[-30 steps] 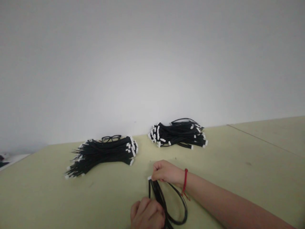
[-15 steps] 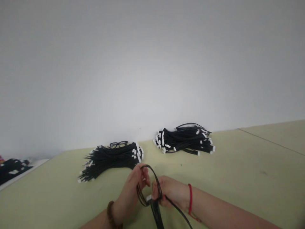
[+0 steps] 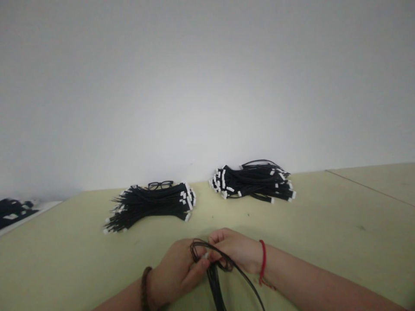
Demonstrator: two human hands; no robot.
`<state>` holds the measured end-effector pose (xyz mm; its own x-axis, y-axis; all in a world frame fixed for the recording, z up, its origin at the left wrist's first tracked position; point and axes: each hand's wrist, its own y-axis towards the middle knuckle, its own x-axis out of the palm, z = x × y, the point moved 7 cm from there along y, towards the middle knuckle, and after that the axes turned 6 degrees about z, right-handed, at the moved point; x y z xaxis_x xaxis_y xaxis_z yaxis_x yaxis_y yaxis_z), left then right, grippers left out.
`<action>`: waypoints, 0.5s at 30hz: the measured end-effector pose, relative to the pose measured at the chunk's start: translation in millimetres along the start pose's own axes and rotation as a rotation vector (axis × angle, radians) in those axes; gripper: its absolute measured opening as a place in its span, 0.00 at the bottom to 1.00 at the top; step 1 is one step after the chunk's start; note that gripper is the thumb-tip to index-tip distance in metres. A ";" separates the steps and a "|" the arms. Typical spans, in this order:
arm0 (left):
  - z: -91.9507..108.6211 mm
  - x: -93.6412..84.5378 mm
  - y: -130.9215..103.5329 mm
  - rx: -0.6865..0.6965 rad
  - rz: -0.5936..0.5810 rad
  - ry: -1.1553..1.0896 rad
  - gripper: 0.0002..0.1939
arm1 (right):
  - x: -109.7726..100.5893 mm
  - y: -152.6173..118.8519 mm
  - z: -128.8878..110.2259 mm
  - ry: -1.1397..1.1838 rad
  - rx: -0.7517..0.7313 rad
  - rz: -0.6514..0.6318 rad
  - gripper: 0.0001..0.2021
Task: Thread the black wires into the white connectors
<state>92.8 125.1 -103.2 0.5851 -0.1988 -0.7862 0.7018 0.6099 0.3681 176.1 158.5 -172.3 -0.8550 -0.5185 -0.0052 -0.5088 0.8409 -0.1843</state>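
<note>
A black cable bundle (image 3: 215,283) loops at the fingers (image 3: 197,273), strands trailing nearward.

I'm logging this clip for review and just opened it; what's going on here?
A person works with both hands close together over a pale table. The left grip and right grip meet on a bunch of black cables, around a small white connector, with some strands looped over. Beyond them lie a left pile and a right pile of black cables with white ends. Glasses rest behind the left pile.
</note>
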 end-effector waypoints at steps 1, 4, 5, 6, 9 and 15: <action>-0.1 0.5 -0.1 -0.040 -0.008 -0.085 0.21 | 0.4 -0.7 -0.6 0.001 -0.004 -0.003 0.08; -3.4 3.5 -0.1 -0.144 -0.006 -0.286 0.21 | 0.4 -2.4 -3.1 0.001 -0.016 0.001 0.07; -6.0 4.9 -0.1 -0.165 0.006 -0.301 0.22 | 0.1 -2.8 -3.8 0.000 -0.018 0.006 0.08; -9.3 6.7 -0.3 -0.183 0.021 -0.306 0.22 | -0.4 -3.0 -4.3 -0.001 -0.019 0.011 0.08; -23.2 12.9 -2.3 -0.269 0.079 -0.320 0.23 | -2.1 -3.2 -5.0 0.001 -0.026 0.025 0.08; -39.0 16.4 -2.6 -0.380 0.135 -0.402 0.26 | -6.4 -1.1 -1.2 0.018 -0.050 0.044 0.08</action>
<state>84.7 150.1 -136.4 0.8200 -0.3309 -0.4670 0.4581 0.8686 0.1889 182.0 161.1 -170.9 -0.8779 -0.4788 0.0056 -0.4751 0.8695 -0.1351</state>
